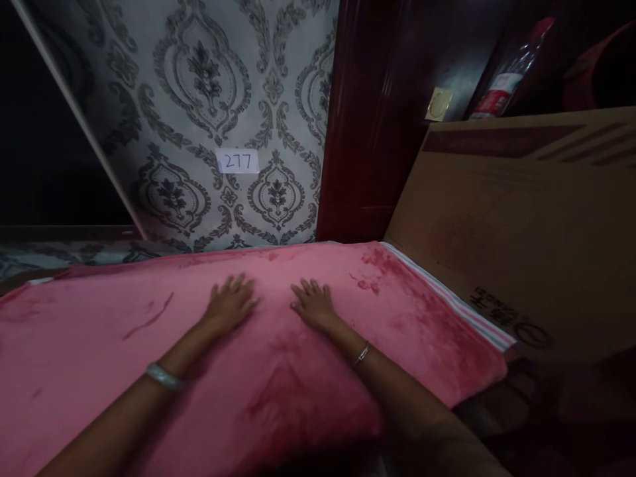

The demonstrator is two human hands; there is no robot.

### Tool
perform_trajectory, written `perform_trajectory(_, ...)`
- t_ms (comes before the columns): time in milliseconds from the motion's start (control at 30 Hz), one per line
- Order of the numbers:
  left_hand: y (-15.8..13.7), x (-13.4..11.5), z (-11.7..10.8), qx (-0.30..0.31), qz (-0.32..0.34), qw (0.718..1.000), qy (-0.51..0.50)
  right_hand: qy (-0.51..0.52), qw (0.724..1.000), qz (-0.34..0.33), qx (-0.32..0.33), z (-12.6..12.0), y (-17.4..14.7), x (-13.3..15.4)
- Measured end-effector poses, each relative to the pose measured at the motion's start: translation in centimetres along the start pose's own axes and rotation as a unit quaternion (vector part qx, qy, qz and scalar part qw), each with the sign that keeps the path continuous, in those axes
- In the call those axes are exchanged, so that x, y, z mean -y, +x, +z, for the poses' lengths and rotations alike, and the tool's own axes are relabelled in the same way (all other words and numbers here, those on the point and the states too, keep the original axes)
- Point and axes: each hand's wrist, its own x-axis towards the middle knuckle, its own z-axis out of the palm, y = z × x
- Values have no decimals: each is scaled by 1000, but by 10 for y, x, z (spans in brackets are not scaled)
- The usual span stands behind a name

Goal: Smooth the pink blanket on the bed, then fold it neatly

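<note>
A pink plush blanket (278, 358) lies spread over a flat surface, with darker red streaks where its pile is brushed differently. My left hand (230, 305) rests palm down on it, fingers spread and pointing away from me. To its right, my right hand (313, 303) also lies flat on the blanket with fingers apart. Neither hand grips the fabric. A pale bangle (165, 376) circles my left wrist, and a thin silver bracelet (363, 353) is on my right. A striped strip of cloth (457, 301) shows along the blanket's right edge.
A large cardboard box (527, 218) stands along the right side. Behind it are a plastic bottle (504, 83) with a red cap and a dark red wooden panel (368, 119). A paper marked 277 (238, 161) is on the patterned wall. A dark screen (54, 146) stands at left.
</note>
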Motion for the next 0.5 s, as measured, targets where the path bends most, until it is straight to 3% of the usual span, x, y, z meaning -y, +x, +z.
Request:
perform_trajectory(67, -3, -33, 14, 2, 59, 998, -12, 4, 1000, -9, -9, 5, -3, 2)
perform_trajectory(167, -8, -55, 32, -10, 75, 997, -24, 6, 1000, -13, -21, 7, -4, -2)
perform_trajectory(500, -14, -54, 36, -36, 44, 998, -39, -24, 999, 20, -31, 6, -2, -8)
